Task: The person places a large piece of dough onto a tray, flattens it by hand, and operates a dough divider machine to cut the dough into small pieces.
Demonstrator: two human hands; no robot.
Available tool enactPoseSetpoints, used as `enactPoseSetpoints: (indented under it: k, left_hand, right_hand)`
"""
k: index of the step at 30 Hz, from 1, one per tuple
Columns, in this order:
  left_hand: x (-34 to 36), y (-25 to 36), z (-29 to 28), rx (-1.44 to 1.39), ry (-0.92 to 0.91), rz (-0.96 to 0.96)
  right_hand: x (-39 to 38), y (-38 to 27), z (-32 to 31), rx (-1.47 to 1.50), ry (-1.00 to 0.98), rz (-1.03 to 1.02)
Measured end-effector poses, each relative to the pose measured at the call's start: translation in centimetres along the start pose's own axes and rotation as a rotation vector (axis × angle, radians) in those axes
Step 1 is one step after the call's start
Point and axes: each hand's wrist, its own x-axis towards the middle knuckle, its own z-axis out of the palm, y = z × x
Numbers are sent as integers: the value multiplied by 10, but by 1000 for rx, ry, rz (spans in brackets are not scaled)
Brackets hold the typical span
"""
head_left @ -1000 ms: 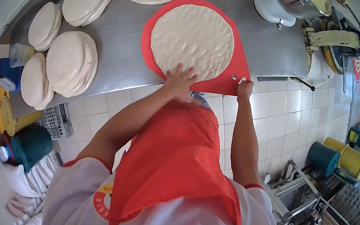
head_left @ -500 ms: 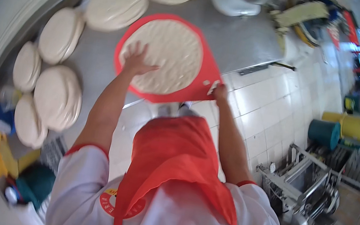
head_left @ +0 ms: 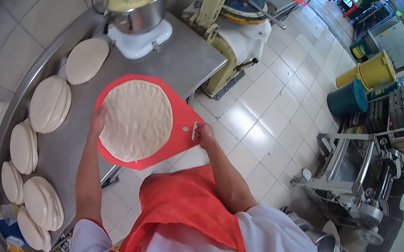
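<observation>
A flat round of dough (head_left: 138, 120), dimpled on top, lies on a red peel (head_left: 177, 146) that I hold over the steel table's near edge. My right hand (head_left: 204, 136) is closed around the peel's handle through its cutout. At the opposite rim, my left hand (head_left: 98, 121) grips the peel's edge beside the dough; its fingers are partly hidden. Stacks of pale dough rounds (head_left: 50, 104) line the left side of the steel table (head_left: 172, 50), and a single round (head_left: 87, 61) lies at their far end.
A white stand mixer (head_left: 144, 40) with a steel bowl stands at the table's back. Beyond its corner is a cream-coloured machine (head_left: 222, 70). To the right are a green bin (head_left: 348, 98), yellow bins (head_left: 379, 71) and a metal roller machine (head_left: 351, 168) on the tiled floor (head_left: 266, 132).
My left hand has left the dough's top, where its fingers were spread, and now holds the peel's left rim. The view has turned right, bringing the mixer and cream machine fully in.
</observation>
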Motion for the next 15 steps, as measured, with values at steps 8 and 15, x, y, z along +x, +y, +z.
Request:
enactPoseSetpoints:
  k: [8,15]
  left_hand:
    - [-117,81,225,-747,315,-760]
    - [0,273,382,-1302,-342,-464]
  right_hand:
    - [-19,-199,-169,-285,341,-177]
    - [-9,-352,-295,-204,791,-382]
